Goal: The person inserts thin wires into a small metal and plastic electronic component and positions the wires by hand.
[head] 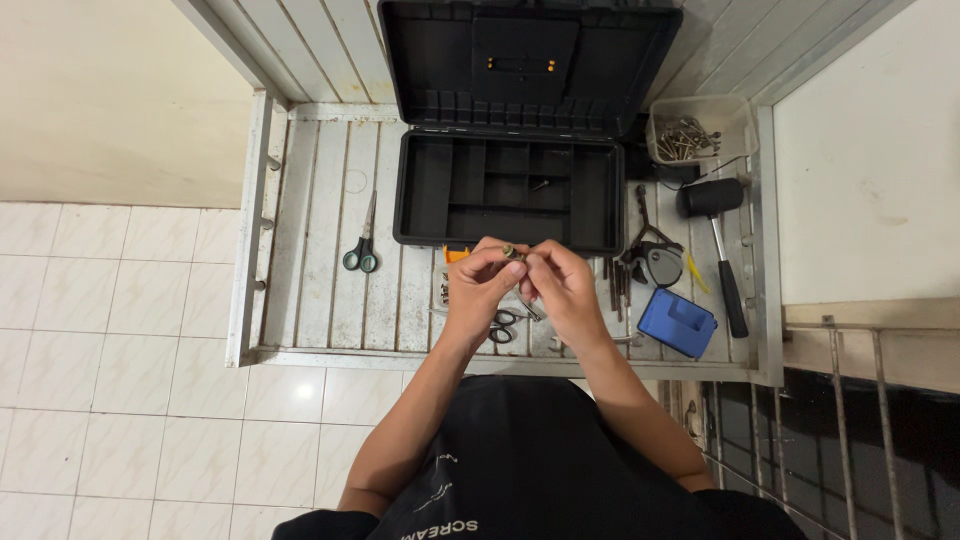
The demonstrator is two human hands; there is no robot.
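Observation:
My left hand [478,290] and my right hand [562,288] meet in front of me, fingertips pinched together on a small brass-coloured metal part [514,251]. Both hands hover over a white slatted metal panel [320,270] lying flat, just in front of an open black toolbox [508,190] whose lid [525,60] stands tilted back. Its tray compartments look nearly empty, with one small item [540,184] inside. Under my hands lie black-handled scissors [505,322], partly hidden.
Green-handled scissors [362,240] lie left of the toolbox. To the right are a clear tub of screws [697,128], a black rubber mallet [722,250], a tape measure [660,265], pliers and a blue box [677,322]. White floor tiles lie left, a railing at lower right.

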